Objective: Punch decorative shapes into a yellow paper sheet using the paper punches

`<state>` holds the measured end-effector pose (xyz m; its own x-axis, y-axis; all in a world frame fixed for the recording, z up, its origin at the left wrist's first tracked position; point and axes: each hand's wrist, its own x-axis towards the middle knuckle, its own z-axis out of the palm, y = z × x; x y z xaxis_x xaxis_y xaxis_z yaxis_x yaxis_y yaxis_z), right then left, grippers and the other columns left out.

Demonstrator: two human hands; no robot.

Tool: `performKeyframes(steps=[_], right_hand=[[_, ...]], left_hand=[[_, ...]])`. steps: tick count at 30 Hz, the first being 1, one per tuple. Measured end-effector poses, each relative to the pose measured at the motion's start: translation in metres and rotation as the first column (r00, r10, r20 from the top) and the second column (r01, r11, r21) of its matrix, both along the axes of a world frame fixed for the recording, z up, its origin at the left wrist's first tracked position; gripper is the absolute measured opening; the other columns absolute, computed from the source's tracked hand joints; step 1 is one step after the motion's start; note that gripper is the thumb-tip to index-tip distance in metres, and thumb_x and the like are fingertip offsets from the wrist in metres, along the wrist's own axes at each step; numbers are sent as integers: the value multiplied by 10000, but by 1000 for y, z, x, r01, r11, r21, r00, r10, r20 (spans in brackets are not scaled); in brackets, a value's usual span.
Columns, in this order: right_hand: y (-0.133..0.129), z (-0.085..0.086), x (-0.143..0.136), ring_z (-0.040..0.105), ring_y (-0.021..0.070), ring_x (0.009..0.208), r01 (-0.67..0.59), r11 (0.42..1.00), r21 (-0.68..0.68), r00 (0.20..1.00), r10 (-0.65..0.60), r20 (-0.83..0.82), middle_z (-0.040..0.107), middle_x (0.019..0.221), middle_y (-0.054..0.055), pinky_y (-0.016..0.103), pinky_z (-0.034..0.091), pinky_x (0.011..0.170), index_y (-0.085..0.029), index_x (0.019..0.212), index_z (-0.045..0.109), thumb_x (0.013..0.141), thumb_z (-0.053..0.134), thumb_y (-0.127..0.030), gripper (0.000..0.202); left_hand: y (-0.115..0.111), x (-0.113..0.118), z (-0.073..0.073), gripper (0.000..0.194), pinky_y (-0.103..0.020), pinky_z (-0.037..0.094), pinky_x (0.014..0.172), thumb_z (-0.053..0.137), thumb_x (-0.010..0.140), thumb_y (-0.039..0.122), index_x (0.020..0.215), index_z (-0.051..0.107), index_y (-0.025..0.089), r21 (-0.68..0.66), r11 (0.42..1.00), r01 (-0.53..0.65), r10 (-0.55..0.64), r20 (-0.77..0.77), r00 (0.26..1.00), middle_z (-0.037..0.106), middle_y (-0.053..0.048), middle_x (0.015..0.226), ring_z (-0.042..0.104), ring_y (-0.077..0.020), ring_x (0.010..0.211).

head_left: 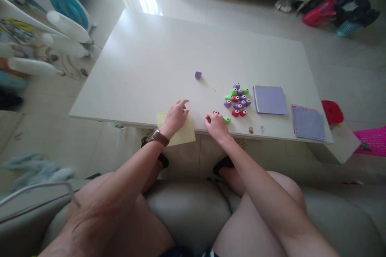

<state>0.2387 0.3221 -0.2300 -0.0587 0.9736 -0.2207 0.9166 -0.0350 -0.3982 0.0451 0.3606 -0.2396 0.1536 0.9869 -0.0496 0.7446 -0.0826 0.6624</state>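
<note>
My left hand (175,118), with a watch (159,137) on its wrist, rests on a yellow paper sheet (187,131) that overhangs the table's near edge. Its fingers are slightly bent and apart, holding nothing. My right hand (217,126) is curled at the near edge; what its fingers hold, if anything, is hidden. A red craft punch (216,112) shows just beyond those fingers, and a green craft punch (227,120) sits beside them. Several more purple, green and red craft punches (238,100) cluster to the right. One purple punch (198,75) stands alone farther back.
Stacks of purple paper (271,99) and bluish paper (308,123) lie on the right of the white table (144,56). Two small flat pieces, one brown (251,129) and one pale (262,129), are near the edge. Tiny paper scraps (214,87) lie mid-table.
</note>
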Motion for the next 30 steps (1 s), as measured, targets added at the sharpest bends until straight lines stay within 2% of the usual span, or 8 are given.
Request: performKeyframes(steps=[6, 11, 16, 19, 23, 25, 28, 30], right_hand=[[-1, 3, -3, 722, 248, 999, -55, 998, 1, 993, 55, 108, 794, 1036, 131, 316, 500, 884, -177, 1064, 746, 1039, 490, -204, 258], [-1, 8, 3, 725, 261, 1015, -31, 998, 60, 994, 24, 107, 782, 1101, 143, 331, 499, 892, -186, 1165, 701, 1039, 481, -206, 254], [2, 11, 15, 724, 224, 888, 63, 995, 83, 996, -57, -74, 787, 948, 77, 309, 514, 843, -204, 997, 706, 925, 566, -157, 165], [2, 9, 17, 711, 178, 768, 89, 996, -20, 967, -91, -239, 772, 895, 41, 275, 529, 746, -208, 904, 675, 849, 588, -122, 134], [0, 5, 12, 664, 130, 593, 75, 976, -206, 900, -155, -408, 763, 946, 29, 252, 528, 601, -210, 1007, 643, 819, 545, -94, 242], [0, 5, 11, 674, 143, 634, 91, 986, -136, 900, -140, -413, 765, 1053, 61, 275, 554, 633, -208, 1118, 638, 795, 544, -85, 358], [-1, 8, 12, 689, 183, 775, 118, 988, 100, 933, -76, -352, 728, 1240, 134, 330, 580, 779, -183, 1265, 620, 762, 534, -69, 523], [-1, 9, 13, 681, 197, 822, 103, 982, 155, 946, -49, -319, 705, 1296, 156, 348, 570, 832, -167, 1281, 619, 758, 514, -66, 543]], left_hand=[[-14, -1, 16, 365, -338, 545, 928, 473, 909, 34, 1203, 629, 184, -12, 996, 91, -92, -74, 993, 682, -89, 1134, 655, -205, 1013], [-38, 13, 31, 317, -398, 530, 952, 487, 943, 97, 1203, 654, 165, 2, 991, 134, -126, -328, 936, 682, -125, 1178, 622, -278, 1113], [-57, 23, 33, 212, -407, 536, 921, 497, 994, 190, 1050, 699, 156, -46, 978, 204, -203, -446, 872, 673, -150, 1165, 591, -298, 1126], [-62, 24, 29, 208, -393, 537, 953, 515, 998, 211, 1054, 702, 140, -46, 969, 244, -240, -423, 874, 659, -162, 1210, 578, -291, 1162], [-61, 24, 23, 212, -394, 523, 1013, 546, 978, 202, 1109, 690, 118, -2, 960, 281, -257, -408, 876, 650, -171, 1233, 571, -291, 1180], [-60, 24, 21, 210, -399, 513, 1040, 561, 971, 202, 1120, 684, 121, 18, 956, 294, -262, -400, 878, 646, -170, 1236, 565, -292, 1194], [-60, 24, 17, 210, -405, 506, 1063, 576, 966, 210, 1133, 673, 126, 33, 955, 295, -259, -390, 884, 640, -173, 1245, 553, -296, 1226], [-60, 24, 16, 218, -412, 506, 1069, 581, 966, 217, 1140, 667, 119, 36, 954, 298, -262, -383, 886, 635, -184, 1257, 549, -303, 1243]])
